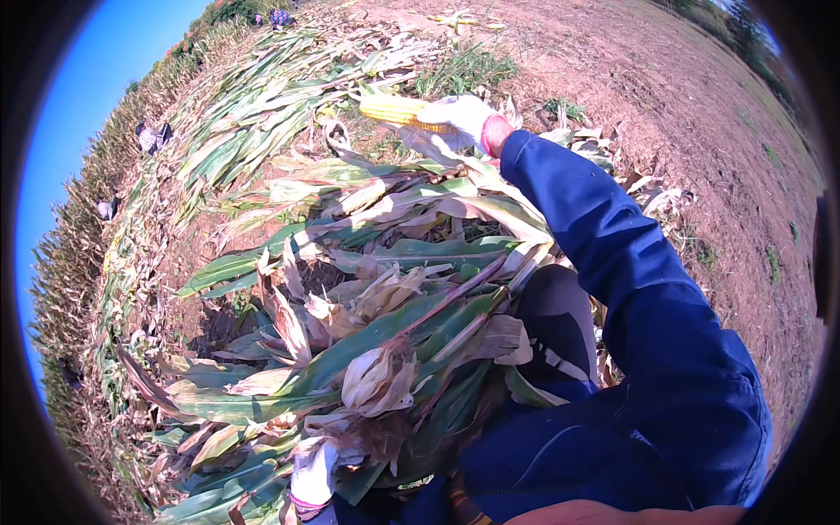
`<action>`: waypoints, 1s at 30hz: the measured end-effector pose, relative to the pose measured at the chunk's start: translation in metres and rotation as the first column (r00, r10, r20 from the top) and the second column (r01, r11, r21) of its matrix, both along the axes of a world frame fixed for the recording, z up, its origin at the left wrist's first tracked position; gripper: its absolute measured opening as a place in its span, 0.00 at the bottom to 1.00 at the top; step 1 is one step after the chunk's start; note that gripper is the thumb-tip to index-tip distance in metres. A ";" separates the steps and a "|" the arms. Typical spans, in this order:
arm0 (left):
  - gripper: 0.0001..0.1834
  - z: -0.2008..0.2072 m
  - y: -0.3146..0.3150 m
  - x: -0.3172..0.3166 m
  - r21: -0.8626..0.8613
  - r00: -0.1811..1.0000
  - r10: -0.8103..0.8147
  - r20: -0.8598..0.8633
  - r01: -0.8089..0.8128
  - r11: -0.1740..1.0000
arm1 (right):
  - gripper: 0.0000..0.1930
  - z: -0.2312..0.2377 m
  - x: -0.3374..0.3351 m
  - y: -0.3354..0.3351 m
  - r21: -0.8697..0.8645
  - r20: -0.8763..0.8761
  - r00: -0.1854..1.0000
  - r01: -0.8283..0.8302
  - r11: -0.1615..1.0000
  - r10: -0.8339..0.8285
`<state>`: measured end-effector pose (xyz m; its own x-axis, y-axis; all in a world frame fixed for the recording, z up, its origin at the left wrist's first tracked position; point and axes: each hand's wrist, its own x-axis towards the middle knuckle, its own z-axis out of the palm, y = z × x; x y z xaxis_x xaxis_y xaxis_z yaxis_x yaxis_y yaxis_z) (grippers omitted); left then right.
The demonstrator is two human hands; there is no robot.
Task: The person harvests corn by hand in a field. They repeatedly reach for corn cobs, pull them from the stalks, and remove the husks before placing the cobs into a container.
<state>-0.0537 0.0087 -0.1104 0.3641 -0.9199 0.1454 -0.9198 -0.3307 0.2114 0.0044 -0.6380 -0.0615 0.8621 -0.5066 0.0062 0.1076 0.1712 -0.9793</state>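
My right hand point(461, 120), in a white glove, reaches far out ahead at the end of a blue sleeve. It is closed around the end of a husked yellow corn cob point(392, 110), whose bare kernels point left. At the lower edge is my left hand point(313, 472), also white-gloved, against pale dry husks. Those husks and leaves hide its fingers, so its grip cannot be made out. Between my hands lies a heap of cut corn stalks with long green leaves point(367, 341). A dry, papery husk point(381, 378) sits on top of it.
My dark-trousered knee point(556, 315) presses beside the heap. More cut stalks point(254, 122) lie in a long row to the far left. Several yellow cobs point(464, 21) rest on bare reddish soil point(700, 175) far ahead. Standing dry corn point(79, 236) borders the left, with people point(153, 137) near it.
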 end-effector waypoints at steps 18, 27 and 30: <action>0.21 -0.216 -0.143 0.166 -0.086 0.852 0.515 0.088 -0.509 0.856 | 0.20 -0.301 0.036 0.098 -0.689 -0.712 0.701 -0.710 0.147 0.047; 0.21 -0.206 -0.156 0.169 -0.183 0.864 0.500 0.052 -0.484 0.856 | 0.14 -0.360 0.125 0.058 -0.756 -0.602 0.792 -0.524 0.393 -0.101; 0.21 -0.210 -0.163 0.173 -0.145 0.861 0.507 0.034 -0.498 0.855 | 0.13 -0.403 0.159 0.036 -0.886 -0.461 0.856 -0.433 0.164 -0.234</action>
